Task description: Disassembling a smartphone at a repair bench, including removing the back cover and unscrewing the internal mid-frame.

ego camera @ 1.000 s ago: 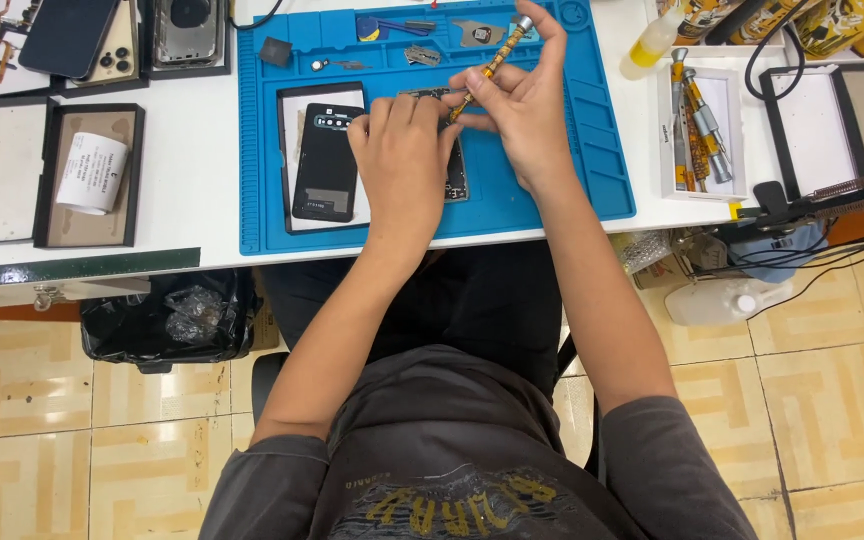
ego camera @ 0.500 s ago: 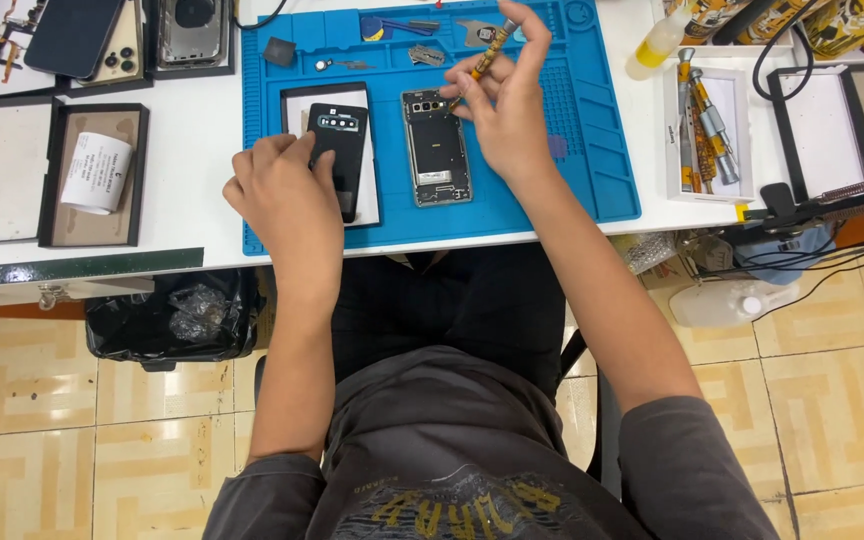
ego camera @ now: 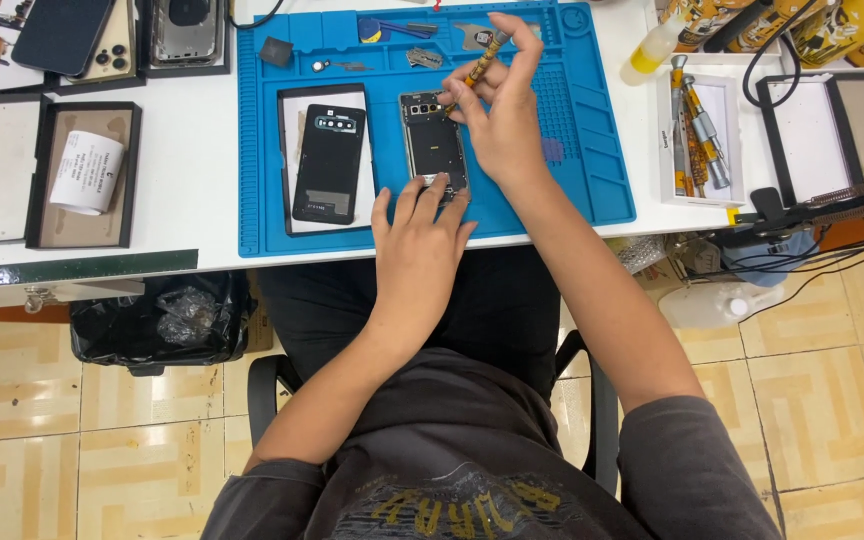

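An opened phone body lies on the blue work mat. My left hand rests on the phone's near end, fingers spread and pressing it down. My right hand holds a thin screwdriver with its tip down at the phone's far end. The phone's black back cover lies on a white sheet to the left of the phone.
Small parts and a blue pick lie at the mat's far edge. A white tray of screwdrivers stands to the right. Shallow black trays, one holding a label roll, stand on the left. A yellow bottle is at the far right.
My left hand has moved from the back cover on the left to the near end of the phone. The right hand stays at the phone's far end with the screwdriver.
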